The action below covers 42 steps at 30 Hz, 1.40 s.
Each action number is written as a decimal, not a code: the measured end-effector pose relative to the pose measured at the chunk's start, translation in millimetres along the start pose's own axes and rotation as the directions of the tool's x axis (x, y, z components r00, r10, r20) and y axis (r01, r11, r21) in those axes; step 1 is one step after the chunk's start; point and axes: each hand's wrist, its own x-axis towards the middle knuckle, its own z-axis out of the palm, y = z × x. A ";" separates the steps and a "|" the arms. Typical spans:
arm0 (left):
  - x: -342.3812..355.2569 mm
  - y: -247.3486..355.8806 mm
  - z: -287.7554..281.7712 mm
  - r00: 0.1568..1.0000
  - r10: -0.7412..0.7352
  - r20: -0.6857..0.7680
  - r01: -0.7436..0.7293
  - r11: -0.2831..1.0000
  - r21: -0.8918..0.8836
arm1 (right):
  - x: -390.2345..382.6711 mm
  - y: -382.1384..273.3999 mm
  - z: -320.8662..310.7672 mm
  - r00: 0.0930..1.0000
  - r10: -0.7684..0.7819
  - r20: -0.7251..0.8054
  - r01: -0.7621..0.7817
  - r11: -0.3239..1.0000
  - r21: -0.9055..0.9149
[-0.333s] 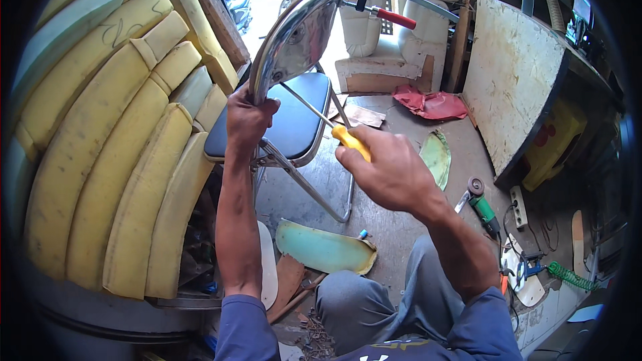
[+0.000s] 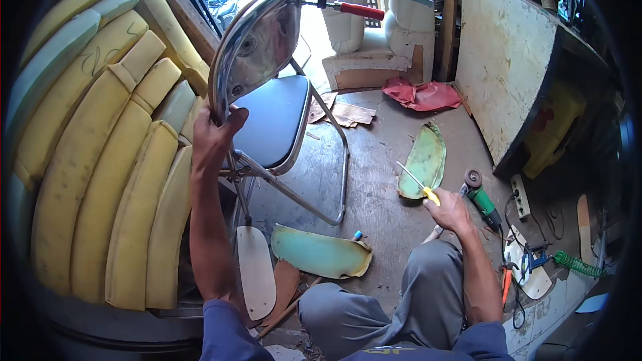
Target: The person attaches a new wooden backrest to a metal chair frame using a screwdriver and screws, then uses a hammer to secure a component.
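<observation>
My left hand [image 2: 212,135] is closed on the lower edge of the chrome-framed backrest [image 2: 267,43] of a folding chair [image 2: 271,124] with a dark padded seat. The thumb lies against the backrest's inner face, where round metal fittings show. A bar clamp [image 2: 360,11] with a red handle is fixed at the backrest's top. Well away to the right, my right hand [image 2: 451,211] grips a screwdriver [image 2: 431,195] by its yellow handle. Its shaft points up and left across a green foam-like piece [image 2: 428,154] on the floor.
Yellow foam pads [image 2: 80,180] are stacked at left. A green angle grinder [image 2: 483,206], a white power strip [image 2: 519,195] and a coiled green hose [image 2: 578,264] lie at right. Red material [image 2: 421,95], a pale green curved pad [image 2: 321,252] and a white board [image 2: 508,60] are around the chair.
My right hand has drawn the screwdriver away from the backrest, down and to the right. My left hand still holds the backrest. The whole view has shifted slightly.
</observation>
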 end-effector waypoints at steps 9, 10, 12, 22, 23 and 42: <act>124.0 120.0 55.2 0.999 0.034 0.042 -0.054 0.706 0.706 | -55.6 226.3 92.6 0.901 0.433 0.006 -0.417 0.870 -0.262; 129.2 123.5 63.9 0.996 -0.041 0.074 -0.038 0.568 0.822 | -50.8 225.8 85.6 0.921 0.377 -0.093 -0.389 0.893 -0.229; 118.9 128.3 63.6 1.000 0.027 0.016 -0.030 0.634 0.773 | -41.0 210.0 62.3 0.940 0.325 -0.107 -0.328 0.944 -0.016; -22.4 176.5 -18.9 0.993 0.115 -0.018 -0.083 0.809 0.582 | -48.1 88.7 -89.6 0.992 -0.120 0.030 0.100 0.919 0.382; -37.3 176.1 -39.4 0.996 0.092 -0.012 -0.073 0.853 0.517 | -47.7 82.5 -97.2 0.983 -0.182 0.011 0.163 0.905 0.392; -125.9 105.4 -254.8 0.956 0.077 -0.282 0.101 0.819 0.566 | 62.3 -89.2 -160.2 0.464 -0.849 -0.254 0.744 0.217 0.632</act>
